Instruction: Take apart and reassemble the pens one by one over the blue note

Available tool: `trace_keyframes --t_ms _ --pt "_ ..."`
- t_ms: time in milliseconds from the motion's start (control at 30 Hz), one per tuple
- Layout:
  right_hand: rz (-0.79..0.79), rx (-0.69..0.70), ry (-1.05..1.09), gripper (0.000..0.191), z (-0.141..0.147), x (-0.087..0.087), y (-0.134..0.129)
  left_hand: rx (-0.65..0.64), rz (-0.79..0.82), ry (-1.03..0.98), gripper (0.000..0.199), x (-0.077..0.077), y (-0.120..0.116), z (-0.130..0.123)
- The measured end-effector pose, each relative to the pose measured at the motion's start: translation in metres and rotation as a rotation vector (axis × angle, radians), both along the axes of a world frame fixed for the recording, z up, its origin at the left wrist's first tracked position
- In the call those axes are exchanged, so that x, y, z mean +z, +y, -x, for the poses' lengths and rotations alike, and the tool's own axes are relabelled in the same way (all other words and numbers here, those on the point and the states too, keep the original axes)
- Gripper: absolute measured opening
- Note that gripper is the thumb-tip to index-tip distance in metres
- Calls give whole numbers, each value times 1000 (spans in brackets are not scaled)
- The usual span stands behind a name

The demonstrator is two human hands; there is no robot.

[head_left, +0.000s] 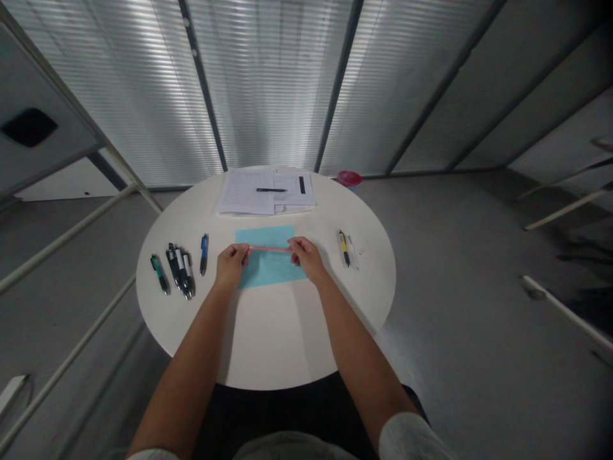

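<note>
Pink rod [269, 249] grasped at both ends, held crosswise above a light-blue sheet [271, 271].

Rod's long axis is kept level between the clenched grips of the left hand [231, 265] and right hand [306, 259]; contact with the sheet cannot be told. A cluster of pens [179, 271] is laid left of the left grip, a yellow pen [343, 249] right of the right grip, and stacked papers [265, 191] beyond both, on the round white surface [272, 338].
</note>
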State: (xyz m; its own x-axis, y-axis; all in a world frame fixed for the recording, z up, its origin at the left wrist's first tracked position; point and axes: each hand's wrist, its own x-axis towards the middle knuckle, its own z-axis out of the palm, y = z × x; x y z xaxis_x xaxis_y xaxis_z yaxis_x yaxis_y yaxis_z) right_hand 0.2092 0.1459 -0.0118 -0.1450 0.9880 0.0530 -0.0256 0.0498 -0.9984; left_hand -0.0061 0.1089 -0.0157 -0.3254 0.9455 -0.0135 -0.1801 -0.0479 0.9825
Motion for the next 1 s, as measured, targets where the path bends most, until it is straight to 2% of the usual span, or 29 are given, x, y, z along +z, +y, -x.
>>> trace_keyframes --t_ms 200,300,433,533,733,833,933,1000 --pt "1 46 -80 34 1 -1 0 -5 -18 -99 27 1 0 0" --pt "-15 33 -18 28 0 -2 0 -5 -13 -106 27 2 0 -1" --pt "-24 22 74 42 -1 0 -2 -12 -11 -119 27 4 -1 -2" --pt "2 6 27 34 0 1 -1 -26 -16 -124 26 6 -2 -2" --pt "20 35 -52 41 1 -3 1 -30 -39 -185 26 6 -1 -2" --pt "-11 31 35 31 0 -2 0 -32 -43 -200 26 5 0 -2" --pt "-14 10 113 38 -1 0 -1 -47 -44 -219 25 3 1 -2" --pt "15 12 93 32 0 1 -1 -60 -44 -236 26 3 1 -1"
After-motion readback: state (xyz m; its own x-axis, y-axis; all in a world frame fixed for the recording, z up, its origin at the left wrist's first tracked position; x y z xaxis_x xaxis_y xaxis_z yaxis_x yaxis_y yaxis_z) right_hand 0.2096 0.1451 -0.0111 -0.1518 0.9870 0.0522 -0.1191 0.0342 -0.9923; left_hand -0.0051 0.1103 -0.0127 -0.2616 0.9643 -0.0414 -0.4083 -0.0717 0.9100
